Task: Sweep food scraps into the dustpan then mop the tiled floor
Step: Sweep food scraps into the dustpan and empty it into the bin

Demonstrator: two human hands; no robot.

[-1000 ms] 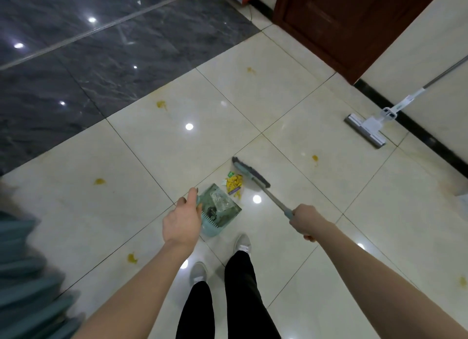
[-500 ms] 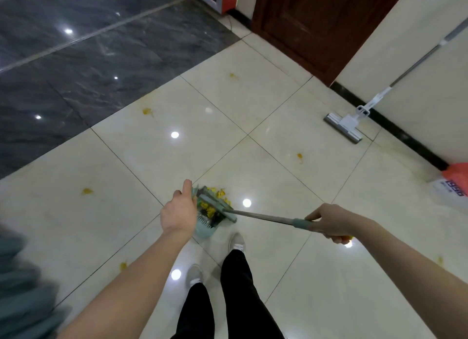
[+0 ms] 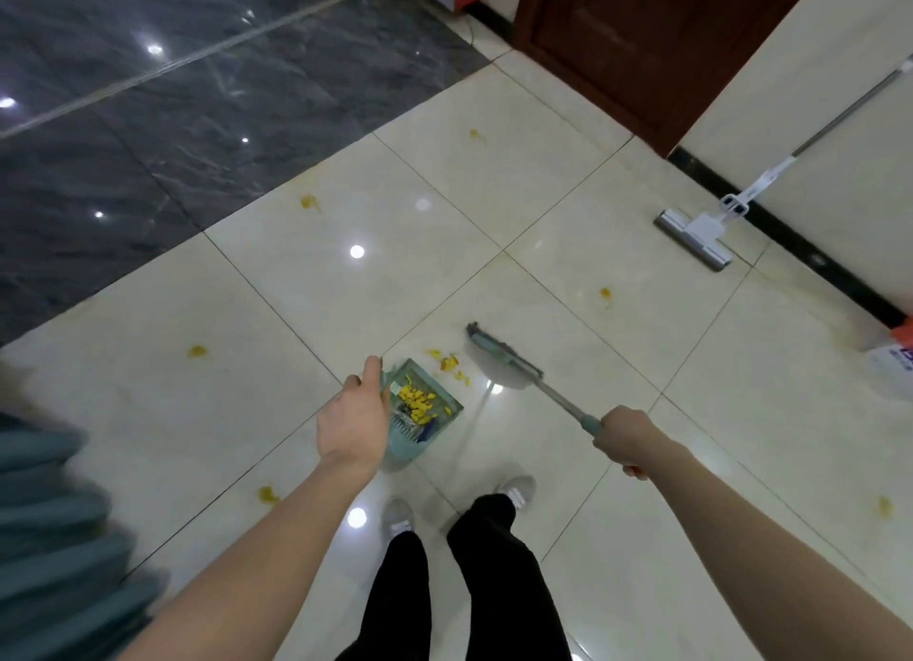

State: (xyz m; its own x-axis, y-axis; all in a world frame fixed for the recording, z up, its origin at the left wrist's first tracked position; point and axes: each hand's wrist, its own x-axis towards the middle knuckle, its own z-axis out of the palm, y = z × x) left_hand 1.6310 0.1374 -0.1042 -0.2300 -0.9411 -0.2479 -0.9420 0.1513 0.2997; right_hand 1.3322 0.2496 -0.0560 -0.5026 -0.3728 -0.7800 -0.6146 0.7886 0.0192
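Sweeping step in hand, mop not yet touched. Left hand (image 3: 353,426) grips the rear edge of the green dustpan (image 3: 425,408), fingers curled over its rim, tilting it so the mouth faces away from the feet. Right hand (image 3: 625,440) is wrapped round the broom (image 3: 504,361) handle near its lower end; broom head sits on the tile just beyond and to the right of the pan mouth, apart from it.

Yellow food scraps (image 3: 417,403) lie heaped inside the pan. A smaller scatter of loose scraps (image 3: 449,364) remains on the tile between the pan's lip and the broom head. Yellow smears (image 3: 605,294) dot the pale tiled floor (image 3: 247,324) in several places, well apart from the pan. Mop (image 3: 691,233) leans against the wall at right, head flat on the floor.

Judgement: sweep is mostly done for this pile. Next move calls for a short pull of the broom head toward the pan, pan lip held flat on the tile so the loose bits ride in, not under. Smears look like mop work.

Against half a second ago: broom head was then lying across the pan mouth, pressed into the scraps; it now stands back on the open tile. More yellow shows inside the pan now. Left hand's hold on the pan looks unchanged. View has swung slightly, mop sits lower in frame.
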